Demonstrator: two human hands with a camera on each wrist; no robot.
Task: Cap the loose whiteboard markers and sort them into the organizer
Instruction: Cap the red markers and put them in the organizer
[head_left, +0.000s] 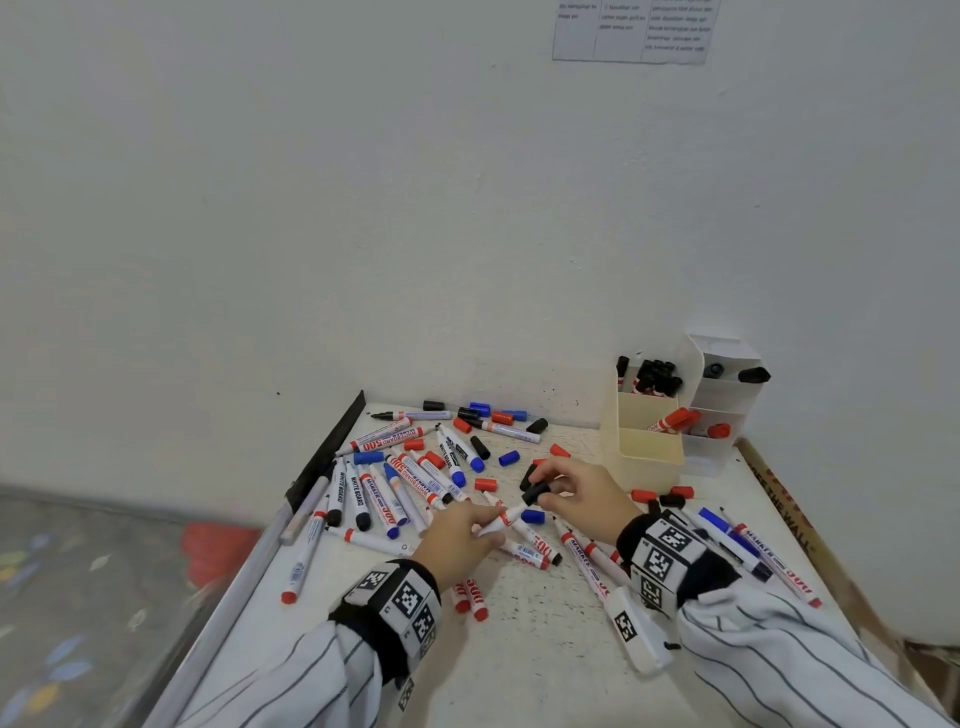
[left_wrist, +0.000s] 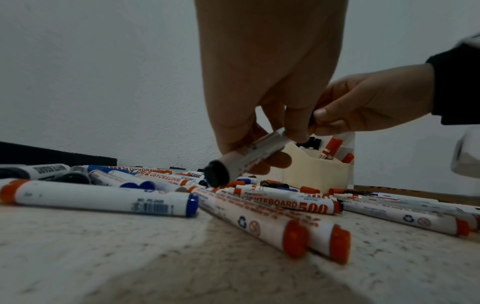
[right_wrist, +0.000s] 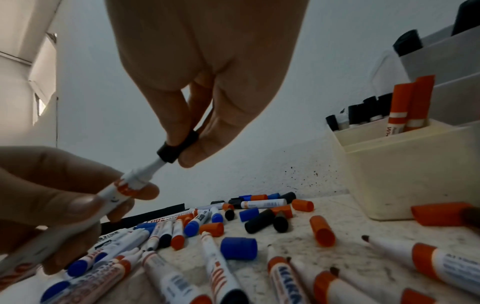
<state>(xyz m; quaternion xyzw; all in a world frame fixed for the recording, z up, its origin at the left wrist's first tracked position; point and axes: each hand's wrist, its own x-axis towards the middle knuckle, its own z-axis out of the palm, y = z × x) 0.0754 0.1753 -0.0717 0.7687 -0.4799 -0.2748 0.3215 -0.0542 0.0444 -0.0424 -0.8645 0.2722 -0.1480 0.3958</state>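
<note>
My left hand (head_left: 480, 526) grips a white marker (head_left: 506, 518) with a black end plug (left_wrist: 217, 173), tip pointing up and right. My right hand (head_left: 548, 488) pinches a black cap (right_wrist: 178, 148) between thumb and fingers, and the cap sits over the marker's tip (right_wrist: 155, 166), with the white neck still showing. Both hands hover just above the table's middle. The cream organizer (head_left: 649, 460) and the white organizer (head_left: 722, 397) stand at the back right, holding black-capped (head_left: 657, 374) and red-capped markers (head_left: 675, 420).
Several loose markers and red, blue and black caps (head_left: 509, 458) lie scattered over the speckled white table (head_left: 519, 665). A black strip (head_left: 324, 454) borders the left edge, cardboard (head_left: 779, 499) the right. The wall is close behind.
</note>
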